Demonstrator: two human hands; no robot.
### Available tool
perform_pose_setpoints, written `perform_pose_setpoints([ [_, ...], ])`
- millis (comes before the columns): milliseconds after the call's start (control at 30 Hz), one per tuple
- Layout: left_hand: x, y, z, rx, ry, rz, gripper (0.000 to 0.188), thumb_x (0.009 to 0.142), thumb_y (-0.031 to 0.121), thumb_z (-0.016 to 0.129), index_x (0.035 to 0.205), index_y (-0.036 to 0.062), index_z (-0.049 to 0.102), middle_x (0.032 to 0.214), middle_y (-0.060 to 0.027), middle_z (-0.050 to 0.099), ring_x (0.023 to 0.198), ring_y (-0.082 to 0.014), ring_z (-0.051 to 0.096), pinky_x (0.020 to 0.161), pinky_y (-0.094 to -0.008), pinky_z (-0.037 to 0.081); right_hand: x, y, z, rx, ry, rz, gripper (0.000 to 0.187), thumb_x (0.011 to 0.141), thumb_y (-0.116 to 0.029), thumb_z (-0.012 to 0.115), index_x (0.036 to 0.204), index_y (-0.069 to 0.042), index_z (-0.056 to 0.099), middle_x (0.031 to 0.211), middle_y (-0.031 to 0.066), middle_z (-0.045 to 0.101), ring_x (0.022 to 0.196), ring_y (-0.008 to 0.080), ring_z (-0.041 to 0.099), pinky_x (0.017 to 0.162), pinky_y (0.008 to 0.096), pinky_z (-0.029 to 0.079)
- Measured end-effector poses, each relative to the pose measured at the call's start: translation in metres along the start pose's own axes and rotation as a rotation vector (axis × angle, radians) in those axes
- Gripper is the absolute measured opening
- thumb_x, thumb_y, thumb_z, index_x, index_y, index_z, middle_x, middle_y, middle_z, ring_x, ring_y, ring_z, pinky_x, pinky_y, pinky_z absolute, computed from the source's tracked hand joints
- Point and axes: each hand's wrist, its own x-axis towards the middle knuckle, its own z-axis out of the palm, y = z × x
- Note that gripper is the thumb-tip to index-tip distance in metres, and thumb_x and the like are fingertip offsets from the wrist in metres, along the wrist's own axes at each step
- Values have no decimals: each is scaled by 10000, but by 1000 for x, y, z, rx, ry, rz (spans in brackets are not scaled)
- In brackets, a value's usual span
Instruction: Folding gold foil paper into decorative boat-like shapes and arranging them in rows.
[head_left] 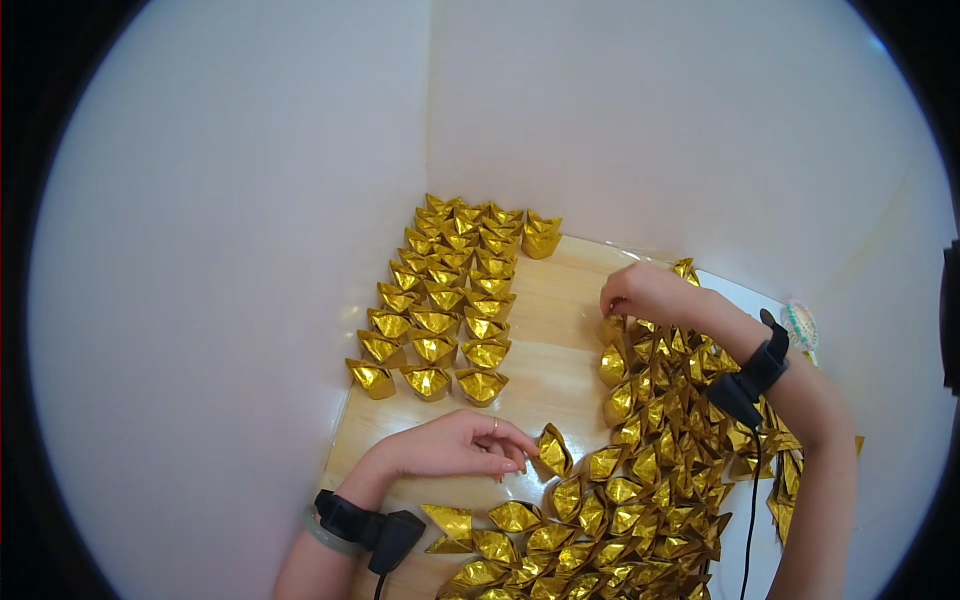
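Note:
My left hand (462,446) is low over the wooden table, thumb and fingers apart. Its index fingertip reaches the edge of a single folded gold paper ingot (553,452), and nothing is gripped. Farther back on the right, my right hand (645,292) is closed, its fingertips pinching a gold paper ingot (611,327) at the left edge of the large pile. The fingers partly cover that ingot. The crowded pile of gold paper ingots (645,465) runs from beneath my right forearm to the lower edge.
Gold ingots stand in rows (435,322) along the left wall, with one pair (541,236) starting another column. Flat folded gold papers (788,495) lie on a white surface (735,530) at right. A pale patterned object (800,325) rests by the right wall. Cables hang from both wristbands.

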Motion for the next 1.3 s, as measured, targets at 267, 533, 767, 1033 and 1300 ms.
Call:
perform_pose_setpoints([
  [267, -3, 1, -1, 8, 8, -16, 333, 894, 126, 572, 1217, 50, 547, 1030, -39, 622, 931, -88, 567, 854, -236, 458, 77, 12, 6, 352, 395, 444, 88, 707, -72, 632, 785, -60, 670, 776, 114, 667, 726, 246, 648, 691, 352, 511],
  [533, -2, 5, 0, 13, 11, -16, 330, 893, 124, 570, 1215, 53, 551, 1025, -39, 623, 919, -88, 570, 845, -237, 460, 107, 10, 13, 261, 469, 506, 86, 684, -90, 643, 758, -71, 682, 781, 124, 665, 776, 265, 643, 706, 379, 510],
  [767, -2, 5, 1, -37, 10, -32, 328, 884, 89, 564, 1206, 30, 551, 1017, -50, 621, 897, -104, 575, 824, -247, 473, 95, 17, -1, 166, 530, 527, 132, 742, -159, 647, 796, -43, 675, 766, 119, 655, 724, 221, 632, 662, 348, 506],
  [1033, 2, 5, 7, -48, 40, -26, 313, 879, 56, 556, 1187, -4, 555, 1027, -86, 622, 918, -126, 583, 811, -273, 486, -101, 14, -57, 618, 427, 487, 277, 887, -292, 576, 1021, -56, 631, 910, 33, 628, 859, 113, 588, 740, 281, 493],
  [1300, -17, 7, 5, 18, 190, 72, 280, 862, 90, 588, 1119, -22, 590, 916, -95, 650, 818, -143, 619, 777, -272, 496, -285, -47, 16, 467, 413, 583, 641, 812, -339, 681, 1293, -12, 412, 1250, 172, 478, 1157, 268, 476, 968, 371, 394],
])
